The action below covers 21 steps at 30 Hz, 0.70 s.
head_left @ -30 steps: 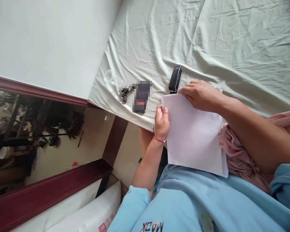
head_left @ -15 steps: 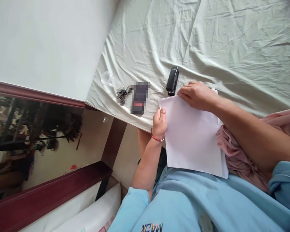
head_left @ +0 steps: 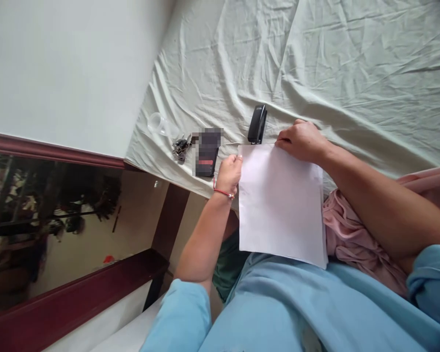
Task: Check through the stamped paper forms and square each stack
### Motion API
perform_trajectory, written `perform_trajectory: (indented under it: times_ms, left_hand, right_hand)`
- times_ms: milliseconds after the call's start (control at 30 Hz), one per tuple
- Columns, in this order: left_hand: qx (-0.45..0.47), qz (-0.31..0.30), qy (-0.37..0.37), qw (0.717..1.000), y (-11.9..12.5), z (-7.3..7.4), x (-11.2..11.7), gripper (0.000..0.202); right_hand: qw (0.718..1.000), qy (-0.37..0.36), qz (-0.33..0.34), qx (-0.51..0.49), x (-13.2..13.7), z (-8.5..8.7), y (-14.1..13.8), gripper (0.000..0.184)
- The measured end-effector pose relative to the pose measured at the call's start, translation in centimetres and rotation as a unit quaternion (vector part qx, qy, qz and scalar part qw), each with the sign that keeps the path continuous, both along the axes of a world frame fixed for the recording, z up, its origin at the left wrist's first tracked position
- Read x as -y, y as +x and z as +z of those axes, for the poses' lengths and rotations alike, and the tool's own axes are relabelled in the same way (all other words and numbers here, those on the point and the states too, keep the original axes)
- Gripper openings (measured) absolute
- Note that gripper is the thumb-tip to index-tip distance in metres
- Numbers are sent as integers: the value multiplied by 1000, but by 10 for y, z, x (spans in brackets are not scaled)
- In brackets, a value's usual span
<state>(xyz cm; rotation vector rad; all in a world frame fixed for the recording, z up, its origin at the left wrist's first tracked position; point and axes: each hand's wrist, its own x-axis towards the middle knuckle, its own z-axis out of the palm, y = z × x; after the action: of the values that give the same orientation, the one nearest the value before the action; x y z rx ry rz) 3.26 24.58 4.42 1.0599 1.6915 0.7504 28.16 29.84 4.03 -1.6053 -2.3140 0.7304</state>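
Observation:
A stack of white paper sheets [head_left: 278, 200] lies between my two hands, over my lap and the edge of the bed. My left hand [head_left: 229, 173], with a red string at the wrist, pinches the stack's top left corner. My right hand [head_left: 302, 141] is closed on the stack's top edge, fingers curled over it. A black stapler [head_left: 257, 123] rests on the sheet just beyond the paper's top edge, between my hands and close to both.
A pale green wrinkled bedsheet [head_left: 333, 63] covers the bed. Near its corner lie a dark blurred phone-like object [head_left: 206, 152], a bunch of keys [head_left: 179, 146] and a clear plastic cup [head_left: 157, 123]. Pink cloth [head_left: 346, 234] is bunched under my right arm. A white wall and dark red wood frame stand left.
My left hand slid up the paper's left edge to its top corner. The stack now looks squared, and its top edge sits closer to the stapler. My right hand stays on the top edge.

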Motion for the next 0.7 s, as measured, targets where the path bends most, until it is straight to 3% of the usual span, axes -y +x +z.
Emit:
perform_trajectory:
  times_ms: [200,333,533,700]
  left_hand:
    - [-154,-22,53,986,3,6,-28,45]
    - [-199,-37,59,977,7,3,-42,39]
    - [-265,-116,83,954,9,4,-58,44]
    - [-304,-167,98,933,13,3,-64,32]
  right_hand:
    - [999,51,-10,-11,-4,-18,0,32]
    - [998,57,-23,-5,-3,-20,5,34]
    - [995,87,-35,-22,-4,-24,13,45]
    - [996,78,-47,-24,-7,-21,21,41]
